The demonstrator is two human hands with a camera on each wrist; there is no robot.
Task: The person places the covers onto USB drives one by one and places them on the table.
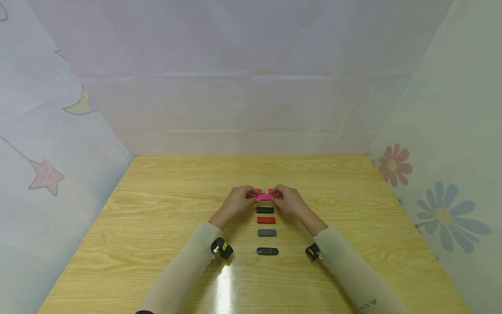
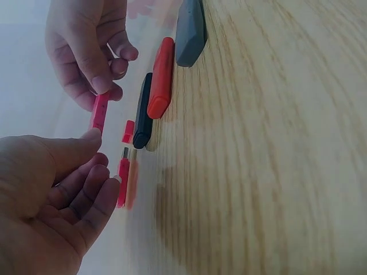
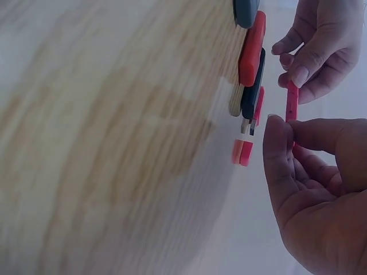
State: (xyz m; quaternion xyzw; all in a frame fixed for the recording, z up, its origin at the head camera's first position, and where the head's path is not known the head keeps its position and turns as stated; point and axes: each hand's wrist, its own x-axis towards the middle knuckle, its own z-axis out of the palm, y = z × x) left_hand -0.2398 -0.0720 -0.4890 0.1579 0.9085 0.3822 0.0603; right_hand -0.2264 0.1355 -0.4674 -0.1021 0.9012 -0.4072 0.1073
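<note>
A pink USB stick (image 1: 265, 197) is held lengthwise between both hands, just above the table in the head view. My left hand (image 1: 240, 199) pinches its left end with thumb and fingers. At the other end, my right hand (image 1: 289, 200) pinches it likewise. Just beyond it lies a second pink USB stick (image 2: 123, 182), its metal plug bare. A small separate pink cap (image 2: 128, 131) sits in line with that plug. Fingers partly hide these two in the head view.
Nearer the body, a column of USB sticks lies on the wooden table (image 1: 176, 200): black (image 1: 265, 210), red (image 1: 266, 220), grey (image 1: 267, 233) and a rounded black one (image 1: 267, 251). Patterned cloth walls (image 1: 251, 104) border the table at the back and sides.
</note>
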